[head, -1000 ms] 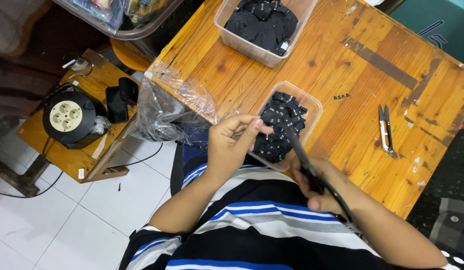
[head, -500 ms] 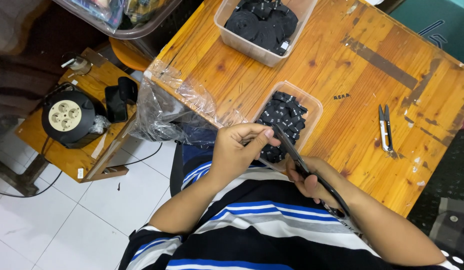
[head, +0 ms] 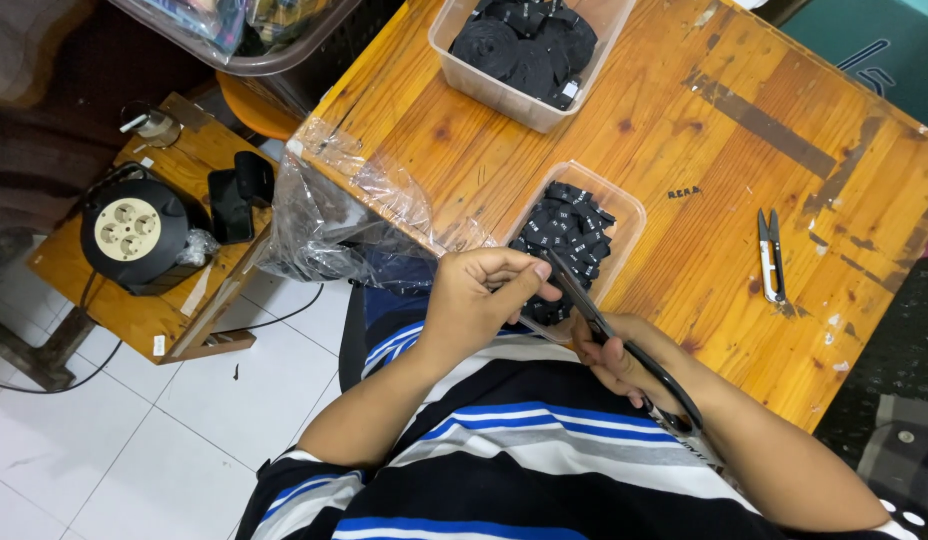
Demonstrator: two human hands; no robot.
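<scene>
At the near edge of the wooden table (head: 624,130), a small plastic tub (head: 624,205) of black labels sits just beyond both hands. The right hand (head: 624,355) grips long scissors (head: 624,350), fingers curled round the handles, partly hidden. The left hand (head: 479,295) pinches something small, probably a label, beside the blades.

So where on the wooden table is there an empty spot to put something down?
Bare wood lies between the far tub of black rolls and the thread snips, and left of the near tub of black labels up to the plastic sheet. It is crowded at the near edge, where the left hand and right hand work the scissors.
</scene>
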